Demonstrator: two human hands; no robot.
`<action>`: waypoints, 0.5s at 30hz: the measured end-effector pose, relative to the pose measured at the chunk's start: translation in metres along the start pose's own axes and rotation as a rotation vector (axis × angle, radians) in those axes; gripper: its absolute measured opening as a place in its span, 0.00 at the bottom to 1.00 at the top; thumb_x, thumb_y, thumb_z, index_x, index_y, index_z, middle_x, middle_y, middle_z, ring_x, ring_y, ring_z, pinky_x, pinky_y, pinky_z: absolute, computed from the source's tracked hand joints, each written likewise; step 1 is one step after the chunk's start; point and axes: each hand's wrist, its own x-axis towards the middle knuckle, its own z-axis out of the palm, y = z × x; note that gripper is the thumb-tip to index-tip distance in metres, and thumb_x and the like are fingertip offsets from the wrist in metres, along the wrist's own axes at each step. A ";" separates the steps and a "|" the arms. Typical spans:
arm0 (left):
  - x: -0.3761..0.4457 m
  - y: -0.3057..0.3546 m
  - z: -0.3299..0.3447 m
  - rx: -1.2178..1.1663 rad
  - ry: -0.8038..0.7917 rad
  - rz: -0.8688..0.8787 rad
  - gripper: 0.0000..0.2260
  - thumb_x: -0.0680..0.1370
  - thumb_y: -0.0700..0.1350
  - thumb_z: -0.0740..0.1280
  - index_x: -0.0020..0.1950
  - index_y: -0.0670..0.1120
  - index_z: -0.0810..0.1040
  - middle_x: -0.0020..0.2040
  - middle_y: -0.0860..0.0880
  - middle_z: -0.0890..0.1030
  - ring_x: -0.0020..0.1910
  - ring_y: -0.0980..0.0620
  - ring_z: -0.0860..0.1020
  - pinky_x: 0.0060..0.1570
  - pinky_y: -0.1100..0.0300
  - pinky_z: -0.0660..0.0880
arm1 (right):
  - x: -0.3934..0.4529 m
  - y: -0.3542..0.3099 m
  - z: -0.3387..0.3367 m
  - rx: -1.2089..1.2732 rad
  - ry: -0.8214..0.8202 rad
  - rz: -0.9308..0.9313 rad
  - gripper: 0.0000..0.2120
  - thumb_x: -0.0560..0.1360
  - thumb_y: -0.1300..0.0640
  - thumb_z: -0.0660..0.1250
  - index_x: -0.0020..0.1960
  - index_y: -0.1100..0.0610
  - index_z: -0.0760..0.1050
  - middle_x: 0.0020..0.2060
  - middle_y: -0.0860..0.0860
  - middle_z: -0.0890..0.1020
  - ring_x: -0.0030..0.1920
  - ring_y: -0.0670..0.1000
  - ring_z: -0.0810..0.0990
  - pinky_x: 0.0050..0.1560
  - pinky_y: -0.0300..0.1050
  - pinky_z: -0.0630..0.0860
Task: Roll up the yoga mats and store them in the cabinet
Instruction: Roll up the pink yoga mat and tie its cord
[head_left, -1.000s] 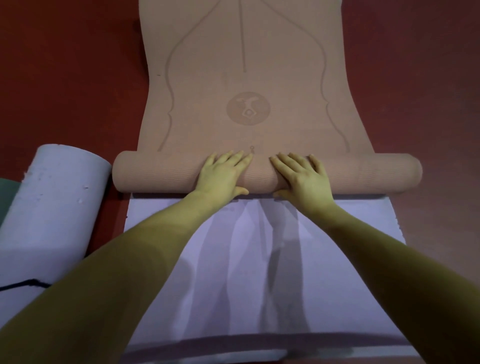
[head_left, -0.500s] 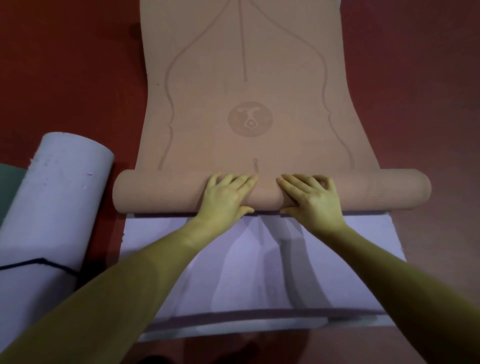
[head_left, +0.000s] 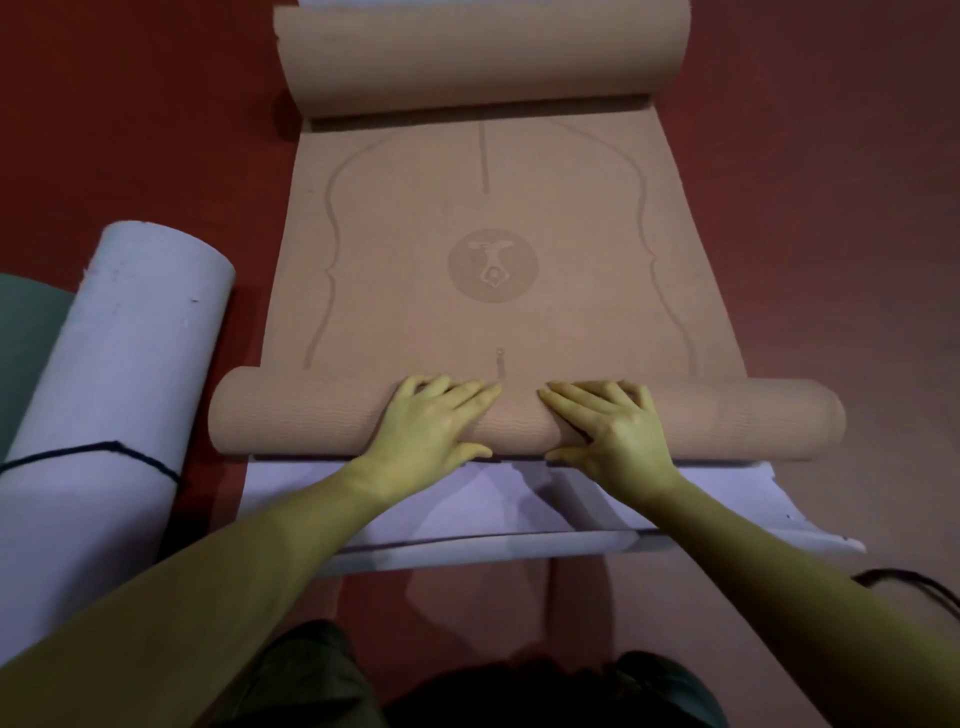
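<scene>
Tan mat (head_left: 493, 234) lies on the red floor (head_left: 130, 130), part-rolled; the near roll's long axis runs left-right, the flat part stretching away to a curled far end. Left hand (head_left: 434, 428) and right hand (head_left: 608, 428) lie palm-down, side by side on the roll's middle, fingers straight, pointing away, pressing. Lilac mat (head_left: 467, 499) lies under the tan mat; rolled lilac mat (head_left: 119, 364) left of it.

Green mat (head_left: 26, 332) cut off leftward.
</scene>
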 end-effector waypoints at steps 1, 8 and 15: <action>0.000 -0.001 0.000 0.018 -0.007 0.012 0.32 0.64 0.59 0.76 0.64 0.47 0.78 0.58 0.50 0.81 0.49 0.49 0.79 0.46 0.55 0.72 | 0.001 0.000 0.000 0.004 -0.017 0.003 0.36 0.54 0.46 0.81 0.60 0.55 0.80 0.57 0.50 0.82 0.54 0.49 0.73 0.51 0.47 0.63; 0.020 -0.025 0.004 0.085 -0.117 0.053 0.32 0.72 0.64 0.56 0.67 0.44 0.75 0.61 0.45 0.80 0.51 0.47 0.81 0.49 0.54 0.77 | 0.013 0.007 -0.004 -0.143 -0.072 -0.053 0.29 0.72 0.40 0.62 0.67 0.56 0.73 0.64 0.53 0.78 0.60 0.55 0.77 0.58 0.51 0.64; 0.045 -0.024 -0.015 0.120 -0.308 -0.111 0.32 0.75 0.62 0.51 0.72 0.45 0.70 0.69 0.43 0.73 0.62 0.43 0.76 0.63 0.45 0.69 | 0.027 -0.012 0.008 -0.189 -0.111 0.188 0.25 0.78 0.42 0.53 0.72 0.50 0.69 0.68 0.52 0.73 0.68 0.58 0.71 0.67 0.60 0.63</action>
